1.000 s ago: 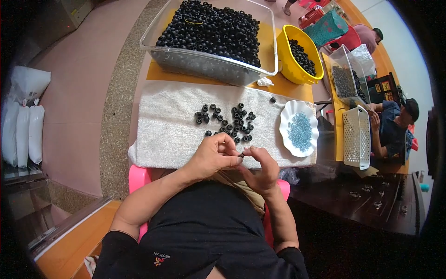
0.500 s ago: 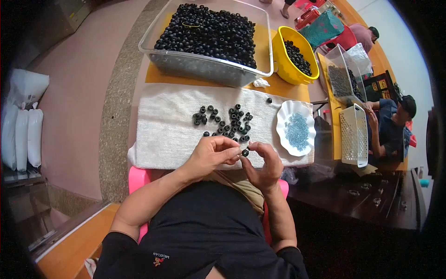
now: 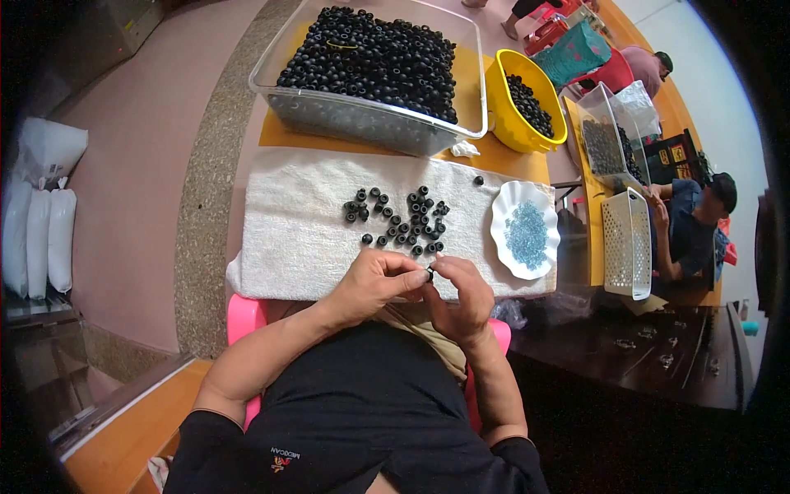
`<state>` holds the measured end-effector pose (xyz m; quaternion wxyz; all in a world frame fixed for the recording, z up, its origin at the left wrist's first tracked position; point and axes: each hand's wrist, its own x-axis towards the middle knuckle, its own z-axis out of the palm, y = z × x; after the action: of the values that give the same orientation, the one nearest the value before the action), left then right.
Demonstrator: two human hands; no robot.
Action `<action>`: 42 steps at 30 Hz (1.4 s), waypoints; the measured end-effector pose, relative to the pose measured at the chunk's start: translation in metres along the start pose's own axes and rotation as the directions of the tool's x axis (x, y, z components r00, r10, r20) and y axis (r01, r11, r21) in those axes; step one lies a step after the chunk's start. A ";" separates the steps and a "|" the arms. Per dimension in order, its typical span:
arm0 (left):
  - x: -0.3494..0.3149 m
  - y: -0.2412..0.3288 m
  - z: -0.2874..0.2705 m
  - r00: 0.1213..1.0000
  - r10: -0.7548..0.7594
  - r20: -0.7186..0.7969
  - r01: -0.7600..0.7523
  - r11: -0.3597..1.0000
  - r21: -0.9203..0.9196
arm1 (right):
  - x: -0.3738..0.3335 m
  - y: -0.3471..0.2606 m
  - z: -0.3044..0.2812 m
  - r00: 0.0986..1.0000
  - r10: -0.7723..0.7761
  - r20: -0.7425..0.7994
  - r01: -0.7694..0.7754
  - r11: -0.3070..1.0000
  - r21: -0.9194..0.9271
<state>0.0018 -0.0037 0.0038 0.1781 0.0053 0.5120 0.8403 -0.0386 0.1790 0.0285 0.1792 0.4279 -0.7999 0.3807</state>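
My left hand (image 3: 380, 281) and my right hand (image 3: 457, 295) meet over the near edge of a white towel (image 3: 300, 226). Between their fingertips they pinch one small black ring-shaped bead (image 3: 429, 274). Just beyond the hands, several loose black beads (image 3: 399, 216) lie scattered on the towel. To the right sits a white scalloped dish (image 3: 502, 216) holding small pale blue pieces (image 3: 526, 235).
A clear plastic tub (image 3: 362, 119) full of black beads stands behind the towel, with a yellow bowl (image 3: 500, 100) of beads to its right. Farther right are a white perforated basket (image 3: 624, 244) and a seated person (image 3: 691, 230). White sacks (image 3: 37, 222) stand at the left.
Both hands stayed together at the towel's near edge, working the bead between the fingertips. The view has shifted slightly; the bead pile and dish are as before.
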 end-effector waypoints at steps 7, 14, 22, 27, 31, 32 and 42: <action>-0.002 -0.006 -0.002 0.998 0.058 -0.021 -0.056 0.997 0.062 | 0.004 -0.007 0.002 1.000 0.025 0.015 -0.025 1.000 -0.004; -0.001 -0.006 0.000 0.998 0.062 -0.014 -0.061 0.996 0.070 | -0.003 -0.001 0.008 1.000 0.014 -0.026 -0.013 0.998 0.062; -0.001 0.000 0.003 0.999 -0.033 -0.040 0.033 0.999 -0.011 | -0.007 -0.001 0.002 0.992 0.129 -0.005 -0.128 0.988 0.088; -0.003 0.001 0.009 0.998 -0.008 -0.055 0.007 1.000 -0.019 | 0.006 0.005 -0.015 0.993 0.119 -0.003 -0.119 0.993 0.019; -0.006 -0.001 0.012 0.985 -0.084 -0.151 0.068 0.992 -0.109 | 0.046 0.055 -0.056 0.980 0.041 -0.193 -0.088 0.968 -0.237; -0.004 -0.005 0.011 0.991 -0.046 -0.127 0.037 0.997 -0.068 | 0.063 0.072 -0.070 0.979 0.009 -0.204 -0.068 0.957 -0.282; 0.002 -0.010 0.005 0.991 0.040 -0.131 -0.035 0.998 0.044 | 0.129 0.139 -0.075 0.957 0.127 -0.262 -0.235 0.868 -0.438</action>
<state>0.0036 0.0053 -0.0030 0.1279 -0.0367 0.5399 0.8311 -0.2297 0.2132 0.0924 0.3287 0.2494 -0.8789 0.2393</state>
